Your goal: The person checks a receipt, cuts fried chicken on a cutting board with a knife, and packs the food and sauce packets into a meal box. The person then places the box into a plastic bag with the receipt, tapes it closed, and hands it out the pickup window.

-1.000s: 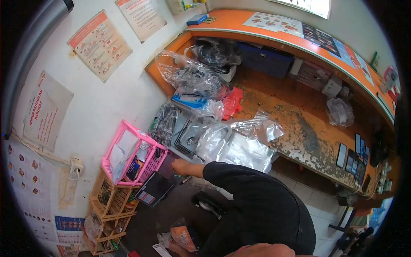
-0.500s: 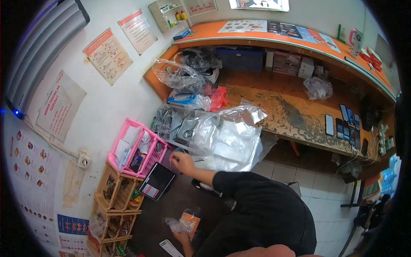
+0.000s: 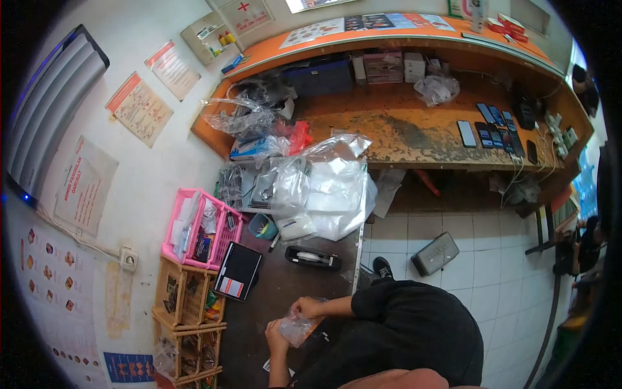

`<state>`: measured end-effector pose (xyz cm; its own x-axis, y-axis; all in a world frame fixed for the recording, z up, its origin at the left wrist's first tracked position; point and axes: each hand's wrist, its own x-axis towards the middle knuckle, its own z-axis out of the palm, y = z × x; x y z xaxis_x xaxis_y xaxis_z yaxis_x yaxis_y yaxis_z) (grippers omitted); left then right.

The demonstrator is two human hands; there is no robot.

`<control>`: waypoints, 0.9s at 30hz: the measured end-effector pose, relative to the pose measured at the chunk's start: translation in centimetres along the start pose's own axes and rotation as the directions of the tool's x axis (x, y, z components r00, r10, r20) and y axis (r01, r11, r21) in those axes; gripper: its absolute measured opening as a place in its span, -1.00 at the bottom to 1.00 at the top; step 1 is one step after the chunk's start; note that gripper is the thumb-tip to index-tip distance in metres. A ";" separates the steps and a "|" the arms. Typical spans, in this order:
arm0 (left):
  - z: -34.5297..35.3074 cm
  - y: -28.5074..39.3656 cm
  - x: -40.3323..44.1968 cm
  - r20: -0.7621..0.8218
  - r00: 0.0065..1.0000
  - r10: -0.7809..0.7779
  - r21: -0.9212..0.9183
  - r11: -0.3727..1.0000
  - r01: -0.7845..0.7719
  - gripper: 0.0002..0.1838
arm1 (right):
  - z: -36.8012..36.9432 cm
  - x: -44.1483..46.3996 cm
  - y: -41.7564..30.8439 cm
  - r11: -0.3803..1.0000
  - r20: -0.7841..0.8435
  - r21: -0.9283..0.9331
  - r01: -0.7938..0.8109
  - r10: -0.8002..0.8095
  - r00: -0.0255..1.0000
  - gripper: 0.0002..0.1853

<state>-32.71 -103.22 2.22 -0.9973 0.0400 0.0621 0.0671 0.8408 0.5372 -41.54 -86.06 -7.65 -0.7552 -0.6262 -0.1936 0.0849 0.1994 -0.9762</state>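
My left hand (image 3: 277, 337) is closed on the left edge of a clear plastic packet (image 3: 297, 330), low over the dark table. My right hand (image 3: 307, 307) pinches the top of the same packet, its fingers bent close to my left hand. An orange printed item (image 3: 315, 324) shows behind or inside the plastic; which of the two I cannot tell. A white slip of paper (image 3: 275, 368) lies below my hands. Above them is a black tape dispenser (image 3: 313, 258), and to the upper left stands a tablet (image 3: 238, 272).
A pink basket (image 3: 173, 230) sits on wicker shelves (image 3: 186, 324) at the left. Beyond the tape dispenser are a cup of pens (image 3: 262, 227) and clear plastic bags (image 3: 337, 198). Several phones (image 3: 466, 133) lie on the worn counter (image 3: 414, 139). A grey case (image 3: 435, 254) is on the floor.
My right hand has come down from beside the pen cup to the packet, where it now meets my left hand. The view has shifted, showing more floor and the tape dispenser fully.
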 end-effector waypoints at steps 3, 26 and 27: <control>-1.1 0.4 2.1 0.102 0.992 0.074 -0.010 0.997 -0.074 -0.78 | 0.0 0.0 -1.2 0.988 0.021 -0.116 0.099 -0.098 0.995 -0.79; 4.5 -7.4 -0.9 0.546 0.611 -0.574 -0.800 -0.140 0.584 -0.63 | 2.0 -3.9 -3.9 0.683 0.103 -0.411 0.605 -0.624 0.774 -0.79; 5.4 -9.1 -1.0 0.576 0.571 -0.585 -0.790 -0.218 0.573 -0.62 | 2.1 -3.7 -3.6 0.611 0.089 -0.504 0.610 -0.666 0.740 -0.81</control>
<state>-32.49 -108.00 -7.26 -0.6263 -0.1580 -0.7634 -0.5620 -0.5872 0.5826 -37.66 -86.00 -3.65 -0.5578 -0.6638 0.4982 -0.7365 0.1192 -0.6658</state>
